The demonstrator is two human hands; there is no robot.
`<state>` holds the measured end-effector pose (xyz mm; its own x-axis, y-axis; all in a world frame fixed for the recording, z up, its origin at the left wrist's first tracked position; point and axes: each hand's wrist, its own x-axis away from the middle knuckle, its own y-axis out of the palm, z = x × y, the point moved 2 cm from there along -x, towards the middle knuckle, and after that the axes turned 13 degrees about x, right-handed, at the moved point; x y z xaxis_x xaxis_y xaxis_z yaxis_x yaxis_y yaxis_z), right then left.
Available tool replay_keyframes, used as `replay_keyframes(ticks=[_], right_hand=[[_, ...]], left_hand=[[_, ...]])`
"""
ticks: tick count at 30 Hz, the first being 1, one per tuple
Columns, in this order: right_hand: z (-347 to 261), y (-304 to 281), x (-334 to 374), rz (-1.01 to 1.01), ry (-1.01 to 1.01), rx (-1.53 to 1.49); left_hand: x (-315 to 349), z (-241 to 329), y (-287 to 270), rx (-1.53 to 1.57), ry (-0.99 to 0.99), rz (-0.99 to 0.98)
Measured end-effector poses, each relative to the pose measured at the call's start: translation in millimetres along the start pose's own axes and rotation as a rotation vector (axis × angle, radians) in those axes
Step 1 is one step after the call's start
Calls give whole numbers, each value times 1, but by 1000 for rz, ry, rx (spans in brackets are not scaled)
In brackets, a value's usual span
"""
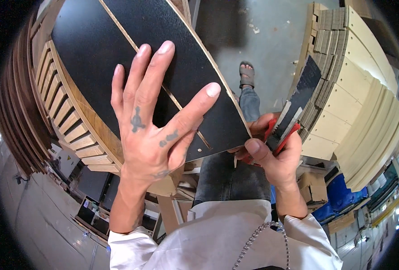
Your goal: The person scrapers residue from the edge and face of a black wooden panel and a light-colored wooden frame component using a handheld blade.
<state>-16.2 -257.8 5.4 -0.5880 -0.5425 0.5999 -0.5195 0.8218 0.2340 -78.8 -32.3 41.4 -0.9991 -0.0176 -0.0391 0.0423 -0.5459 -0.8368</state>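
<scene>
A black panel (213, 101) with a pale edge fills the upper middle, and a narrow bare-wood groove runs along it. Over this panel my left hand (152, 105) is spread wide with its fingers stretched out; whether it rests on the surface I cannot tell. At the panel's near right corner, my right hand (278, 155) is closed round a red-handled tool (282, 130). Its broad, flat dark piece points up and away to the right, and pale strips with a toothed edge lie along its base. The fingers partly hide the tool, so its exact kind is unclear.
Slatted light wood (64, 117) lies along the panel's left side, with stacked brown boards (17, 99) beyond. To the right stand piled pale panels (357, 99). A cardboard box (312, 188) and blue wrapping (343, 195) sit at lower right. A sandalled foot (246, 74) shows on the floor.
</scene>
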Motion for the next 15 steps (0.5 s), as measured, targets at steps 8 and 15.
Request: replay_keyframes(ticks=[8, 15], right_hand=[[2, -3, 0, 5, -3, 54], [2, -2, -1, -5, -22, 25]], left_hand=[[0, 5, 6, -73, 17, -45], [-2, 12, 6, -83, -40, -80]])
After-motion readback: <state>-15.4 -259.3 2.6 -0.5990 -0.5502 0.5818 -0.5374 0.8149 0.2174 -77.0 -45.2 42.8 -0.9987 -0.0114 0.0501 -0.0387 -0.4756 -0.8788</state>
